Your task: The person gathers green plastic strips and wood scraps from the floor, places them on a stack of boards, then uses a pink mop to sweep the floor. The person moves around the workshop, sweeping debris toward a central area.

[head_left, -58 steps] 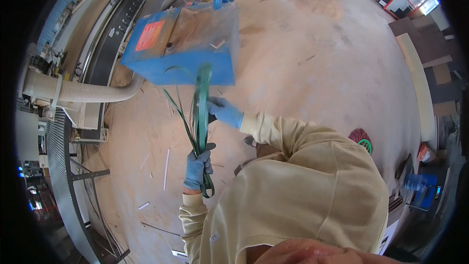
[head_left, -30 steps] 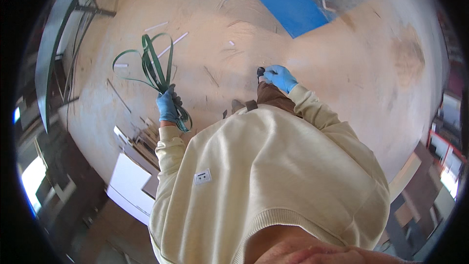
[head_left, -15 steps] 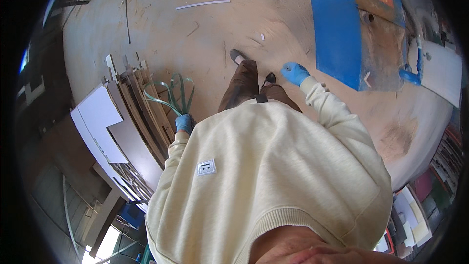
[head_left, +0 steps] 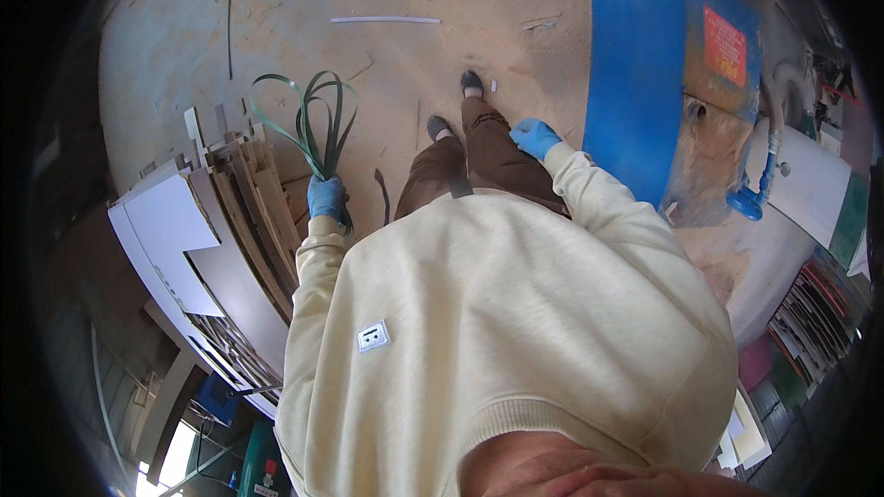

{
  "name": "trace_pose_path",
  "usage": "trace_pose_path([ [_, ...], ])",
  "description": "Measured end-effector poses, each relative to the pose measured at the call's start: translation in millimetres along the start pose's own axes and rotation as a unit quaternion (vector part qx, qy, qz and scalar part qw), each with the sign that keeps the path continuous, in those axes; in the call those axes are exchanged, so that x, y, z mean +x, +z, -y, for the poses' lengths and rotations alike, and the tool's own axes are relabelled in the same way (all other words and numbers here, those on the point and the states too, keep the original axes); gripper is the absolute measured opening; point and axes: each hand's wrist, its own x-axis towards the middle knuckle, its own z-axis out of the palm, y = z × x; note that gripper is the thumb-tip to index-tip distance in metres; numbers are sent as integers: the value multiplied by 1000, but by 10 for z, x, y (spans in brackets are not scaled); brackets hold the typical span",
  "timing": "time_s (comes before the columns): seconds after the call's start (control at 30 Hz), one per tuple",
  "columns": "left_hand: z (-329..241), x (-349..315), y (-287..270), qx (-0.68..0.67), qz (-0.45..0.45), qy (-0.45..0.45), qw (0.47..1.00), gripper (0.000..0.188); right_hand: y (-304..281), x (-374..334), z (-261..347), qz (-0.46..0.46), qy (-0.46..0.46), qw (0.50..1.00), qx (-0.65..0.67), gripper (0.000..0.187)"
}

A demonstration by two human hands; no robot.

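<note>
My left hand (head_left: 326, 197), in a blue glove, is closed around a looped bundle of green strapping band (head_left: 308, 120). The loops fan out above the fist, and a dark loose end hangs beside it, over the floor. Close to the hand stands a stack of boards (head_left: 241, 221). My right hand (head_left: 534, 138), gloved in blue as well, hangs in front of my right thigh with its fingers curled in. Nothing shows in it, though the palm side is hidden.
A blue metal cabinet (head_left: 635, 83) with a rusty lower part stands to the right, with a blue pipe fitting (head_left: 748, 202) beside it. White strips (head_left: 385, 20) and scraps lie on the dusty floor (head_left: 497, 0). More stacked sheets (head_left: 815, 322) are at the far right.
I have stepped forward, the other foot now leading. My left hand has swung forward with the strapping band, and my right hand has shifted slightly left. The cabinet shows more of its front.
</note>
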Motion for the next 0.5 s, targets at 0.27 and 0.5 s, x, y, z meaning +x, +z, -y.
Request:
trace_pose_path([
  [0.27, -299, 39, 412, -8, -30, -75, 997, 14, -789, 800, 274, 4, 47, 998, -31, 36],
  [0.5, -287, 682, 1239, -36, -96, -127, 987, 14, -1313, 2409, 519, 14, 10, 984, -179, 38],
])
